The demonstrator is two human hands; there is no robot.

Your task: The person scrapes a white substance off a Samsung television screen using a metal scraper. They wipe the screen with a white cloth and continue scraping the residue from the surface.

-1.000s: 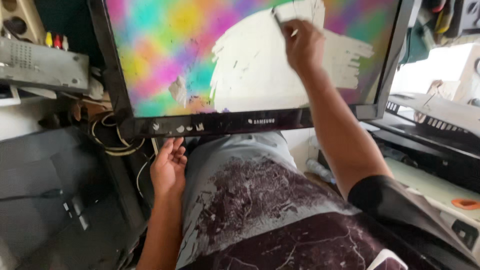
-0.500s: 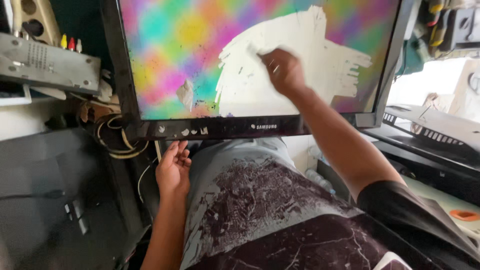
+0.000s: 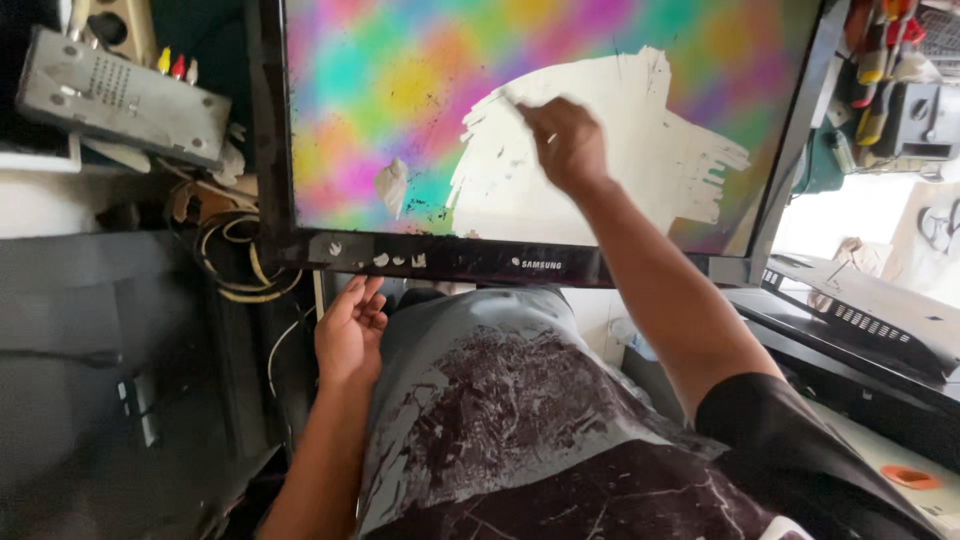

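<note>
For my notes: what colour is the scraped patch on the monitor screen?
Cream-white scraped patch, amid a rainbow-mottled film; head view.

The room is crowded and messy. A grey box with small holes sits up on the left, with red, yellow and white plugs behind it. Yellow wires curl below it. A dark cabinet stands on the left. Bright light comes in on the right, above a flat black box.
</note>
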